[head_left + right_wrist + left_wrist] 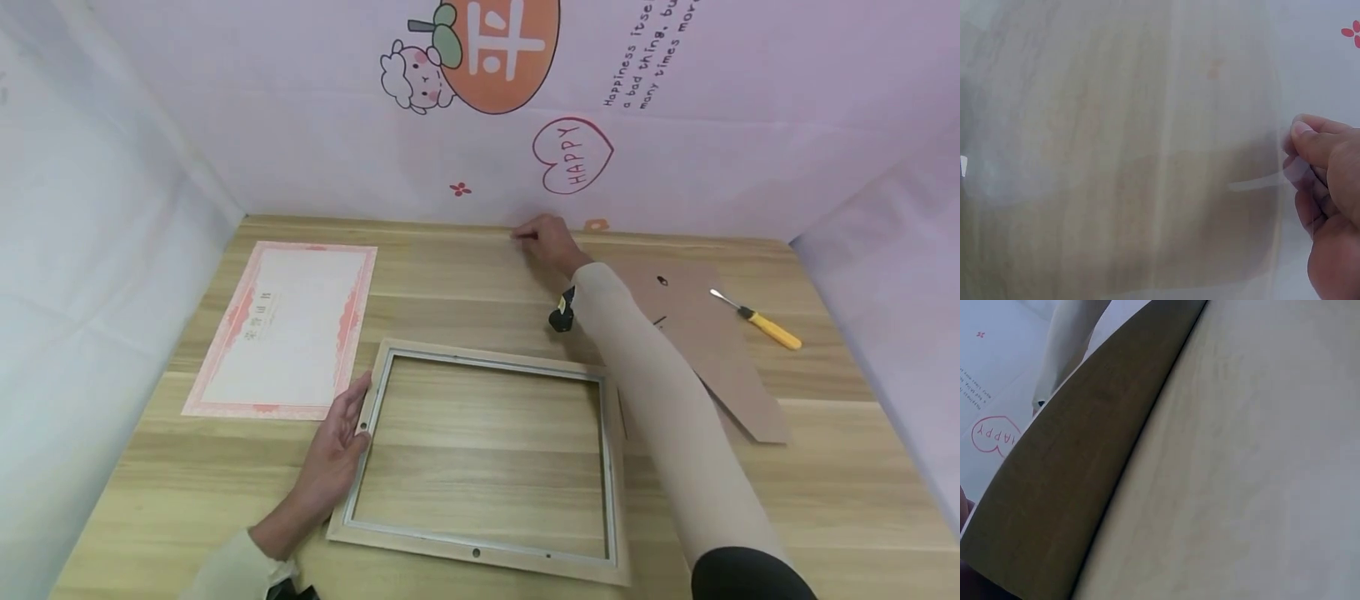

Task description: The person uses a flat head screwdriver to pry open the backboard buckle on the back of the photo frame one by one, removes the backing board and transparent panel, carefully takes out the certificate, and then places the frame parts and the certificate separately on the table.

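Note:
A light wooden picture frame [551, 565] with a grey inner lip lies on the table, the tabletop showing through its opening. My left hand [337, 450] grips its left side, thumb near a small hole. In the left wrist view the frame's side [1079, 444] looms large and dark; little of that hand shows. My right hand [551, 242] reaches to the table's back edge. In the right wrist view, the right hand's thumb and fingers [1329, 150] pinch the edge of a clear sheet [1122, 175], through which the wood grain shows. From the head view the sheet is barely visible.
A pink-bordered certificate [288, 333] lies left of the frame. On the right are a brown backing board [738, 392], partly under the right arm, and a yellow-handled screwdriver [772, 329]. A printed white cloth [315, 125] rises behind the table [847, 475].

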